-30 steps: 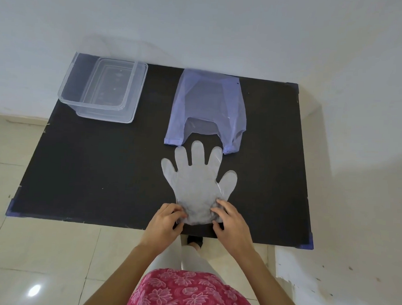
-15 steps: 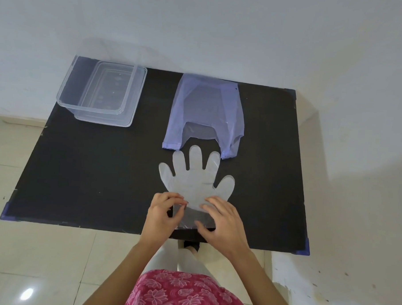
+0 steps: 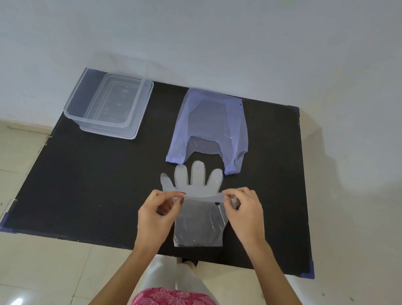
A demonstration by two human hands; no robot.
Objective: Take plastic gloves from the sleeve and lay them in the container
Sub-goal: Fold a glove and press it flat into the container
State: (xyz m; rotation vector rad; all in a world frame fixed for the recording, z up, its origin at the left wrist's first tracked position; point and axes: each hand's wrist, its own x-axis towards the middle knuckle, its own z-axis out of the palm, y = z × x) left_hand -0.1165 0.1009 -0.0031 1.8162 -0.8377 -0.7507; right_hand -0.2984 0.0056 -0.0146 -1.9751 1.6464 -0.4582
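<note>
A clear plastic glove (image 3: 195,182) lies flat on the black table (image 3: 90,182), fingers pointing away from me. My left hand (image 3: 157,216) and my right hand (image 3: 243,212) each pinch a side of a top glove layer (image 3: 200,223), lifting and stretching it between them above the glove beneath. The pale purple plastic sleeve (image 3: 211,125) lies just beyond the glove's fingertips. The clear rectangular container (image 3: 108,106) stands at the table's far left corner; I see no glove in it.
A white wall rises directly behind the table and to the right. Beige floor tiles lie to the left and below. The table's near edge runs just under my wrists, with blue tape on its corners.
My hands moved from the cuff up to the glove's sides and pinched a layer, raising it off the table. The glove stack stayed in place.
</note>
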